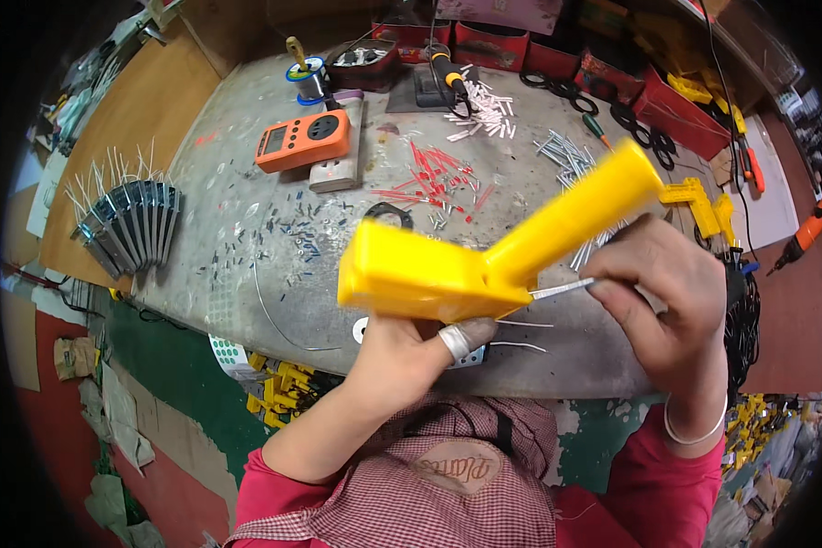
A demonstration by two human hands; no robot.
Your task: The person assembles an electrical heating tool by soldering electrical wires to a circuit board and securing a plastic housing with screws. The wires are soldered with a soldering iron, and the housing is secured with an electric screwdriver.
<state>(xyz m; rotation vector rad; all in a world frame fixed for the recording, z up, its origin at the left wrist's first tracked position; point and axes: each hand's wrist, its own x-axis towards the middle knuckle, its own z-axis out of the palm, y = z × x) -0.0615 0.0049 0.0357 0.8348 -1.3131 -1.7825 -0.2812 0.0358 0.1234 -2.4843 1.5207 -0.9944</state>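
A yellow plastic housing with a long round tube-like handle is held up over the near edge of the bench. My left hand grips it from below, its thumb wrapped in white tape. Between thumb and forefinger my right hand pinches a thin whitish strip, which meets the housing at the foot of the handle. Whether it is a wire or a rod I cannot tell. Two white wires stick out below the housing, beside my left thumb. The housing hides most of my left fingers.
Red pieces, white sleeves and long screws lie in piles beyond the housing. An orange meter and a solder spool stand farther back. Wired metal parts stand at left; red bins line the back.
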